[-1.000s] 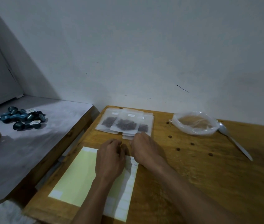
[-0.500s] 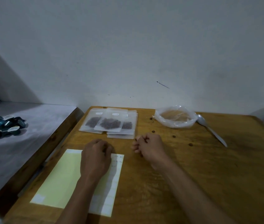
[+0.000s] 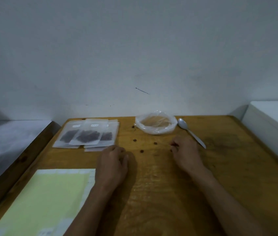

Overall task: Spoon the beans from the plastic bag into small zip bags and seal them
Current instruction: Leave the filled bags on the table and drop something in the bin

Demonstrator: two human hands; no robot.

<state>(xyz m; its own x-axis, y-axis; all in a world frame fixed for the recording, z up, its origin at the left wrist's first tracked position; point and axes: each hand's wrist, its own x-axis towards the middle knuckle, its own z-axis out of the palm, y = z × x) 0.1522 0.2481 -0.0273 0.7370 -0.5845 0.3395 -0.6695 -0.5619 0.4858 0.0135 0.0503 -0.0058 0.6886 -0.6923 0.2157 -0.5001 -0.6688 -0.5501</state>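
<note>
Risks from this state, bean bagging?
1. Loose beans lie scattered on the table between both hands; a forearm sweep could knock them off.
2. The plastic bag sits open and floppy; nudging it may spill more.
3. The spoon lies close by the right hand, easy to bump.

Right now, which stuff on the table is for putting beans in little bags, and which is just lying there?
For the job:
plastic bag
spoon
filled zip bags
loose beans

Just lying about:
yellow sticker sheet
white box on the right
grey side counter

Both hands rest on the table, fingers curled.
</note>
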